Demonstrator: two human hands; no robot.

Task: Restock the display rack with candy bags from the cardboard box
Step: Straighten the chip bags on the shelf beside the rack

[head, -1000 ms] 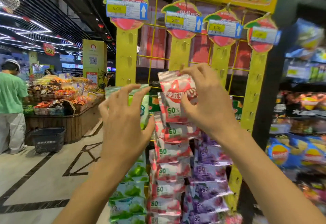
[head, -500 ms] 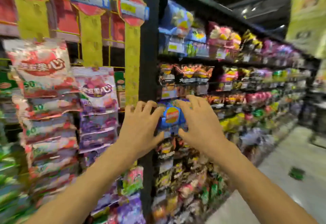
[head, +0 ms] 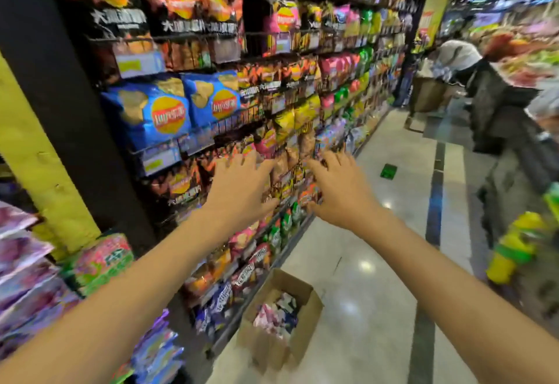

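Observation:
An open cardboard box [head: 305, 327] stands on the floor by the foot of the shelves, below my hands, with pink, white and blue candy bags [head: 276, 312] inside. The yellow display rack [head: 45, 172] with hanging purple and pink candy bags [head: 27, 268] is at the far left edge. My left hand [head: 242, 187] and my right hand [head: 340, 190] are stretched out in the air in front of me, fingers spread, holding nothing.
A long black shelf unit [head: 211, 96] full of chip bags runs along the left. A shiny tiled aisle floor [head: 378, 262] lies to the right of it. A person [head: 453, 60] bends at a display far down the aisle. Dark stands [head: 508, 129] line the right.
My view has swung right and down from the display rack to the chip shelves, bringing the box on the floor into sight. My right hand let go of the red candy bag; both hands are empty.

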